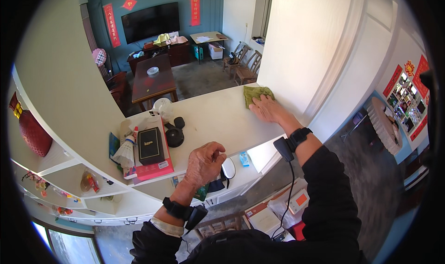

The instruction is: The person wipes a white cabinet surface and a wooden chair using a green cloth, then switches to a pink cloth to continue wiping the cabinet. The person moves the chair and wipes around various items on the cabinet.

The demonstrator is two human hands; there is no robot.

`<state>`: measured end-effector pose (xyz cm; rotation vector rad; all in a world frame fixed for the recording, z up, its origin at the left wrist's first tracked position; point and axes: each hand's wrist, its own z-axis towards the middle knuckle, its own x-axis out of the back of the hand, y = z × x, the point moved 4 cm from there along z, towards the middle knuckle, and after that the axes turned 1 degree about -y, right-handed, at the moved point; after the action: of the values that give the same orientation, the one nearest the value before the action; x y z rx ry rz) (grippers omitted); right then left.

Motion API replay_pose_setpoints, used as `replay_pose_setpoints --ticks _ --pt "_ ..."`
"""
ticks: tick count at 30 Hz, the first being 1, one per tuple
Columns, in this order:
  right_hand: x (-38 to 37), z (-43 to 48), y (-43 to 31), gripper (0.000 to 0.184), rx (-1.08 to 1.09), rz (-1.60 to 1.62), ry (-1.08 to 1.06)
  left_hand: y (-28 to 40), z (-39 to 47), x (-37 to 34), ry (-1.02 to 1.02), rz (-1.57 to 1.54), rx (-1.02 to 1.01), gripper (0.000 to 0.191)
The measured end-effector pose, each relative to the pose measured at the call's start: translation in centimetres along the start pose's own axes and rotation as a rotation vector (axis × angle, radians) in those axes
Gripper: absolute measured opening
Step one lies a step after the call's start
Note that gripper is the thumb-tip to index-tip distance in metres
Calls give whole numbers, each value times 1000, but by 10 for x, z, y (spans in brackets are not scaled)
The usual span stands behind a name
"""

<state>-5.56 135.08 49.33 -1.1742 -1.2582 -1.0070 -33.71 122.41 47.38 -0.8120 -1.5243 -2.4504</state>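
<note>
My right hand (269, 109) presses a folded olive-green cloth (253, 93) flat against the white shelf top (215, 119), near its right end by the upright panel. Over the shelf's near edge is my left hand (205, 162), its fingers loosely curled. I see nothing between them, but the palm is hidden. Left of that hand, a black box (150, 145) rests on a pink-and-red box (167, 166). A white shuttlecock (124, 153) leans beside them. Black headphones (174, 135) lie between the boxes and the bare part of the shelf.
A clear plastic container (162, 107) stands at the shelf's far edge. Below the shelf, a lower white counter holds a white oval object (228, 168) and a blue packet (244, 159). Underneath me are a wooden chair (219, 225) and several boxes (264, 218). A cable hangs from my right wrist device (285, 149).
</note>
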Motion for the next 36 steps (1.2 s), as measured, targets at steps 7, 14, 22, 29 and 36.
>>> replay_pose_setpoints --ticks 7,14,22,29,36 --pt "-3 64 -45 68 72 16 4 5 1 3 5 23 -36 13" --pt "-22 86 -145 66 430 -62 -32 0 1 2 51 18 -120 16" --pt "-26 29 -144 60 484 -25 94 -3 1 2 31 9 -84 14" --pt "-9 -4 -23 51 112 -81 246 -2 3 1 51 28 -95 12" --pt "-27 -63 22 46 192 -112 394 -6 1 0 21 74 -66 12"
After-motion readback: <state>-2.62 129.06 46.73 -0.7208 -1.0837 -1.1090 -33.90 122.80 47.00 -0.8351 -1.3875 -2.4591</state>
